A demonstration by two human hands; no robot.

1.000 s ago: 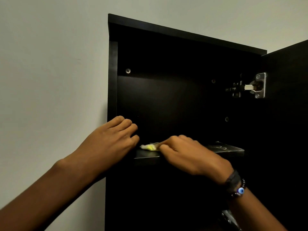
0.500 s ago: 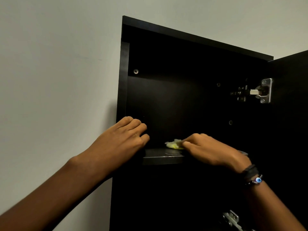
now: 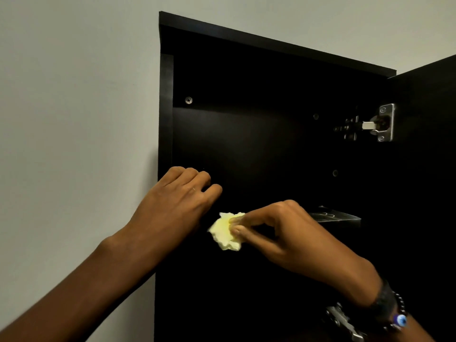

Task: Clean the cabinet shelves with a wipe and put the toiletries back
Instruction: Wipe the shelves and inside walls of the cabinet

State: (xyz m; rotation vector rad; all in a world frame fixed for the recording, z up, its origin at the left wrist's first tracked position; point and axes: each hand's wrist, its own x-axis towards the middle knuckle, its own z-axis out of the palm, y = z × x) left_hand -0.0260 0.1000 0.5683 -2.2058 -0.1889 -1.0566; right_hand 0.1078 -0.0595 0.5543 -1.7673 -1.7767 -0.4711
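A pale grey wall carries a tall black cabinet, its door swung open to the right. The right hand pinches a crumpled yellow wipe between thumb and fingertips, low at the left of the opening. Whether the wipe touches a surface cannot be told in the dark. Just beside it, the left hand curls its fingers round the front edge of the cabinet's left wall. A shelf shows as a glossy strip behind the right hand's knuckles. The compartment above it shows a dark back panel and a screw. A metal hinge joins the door at upper right, and open space lies between the hands and the door. A beaded bracelet circles the right wrist.
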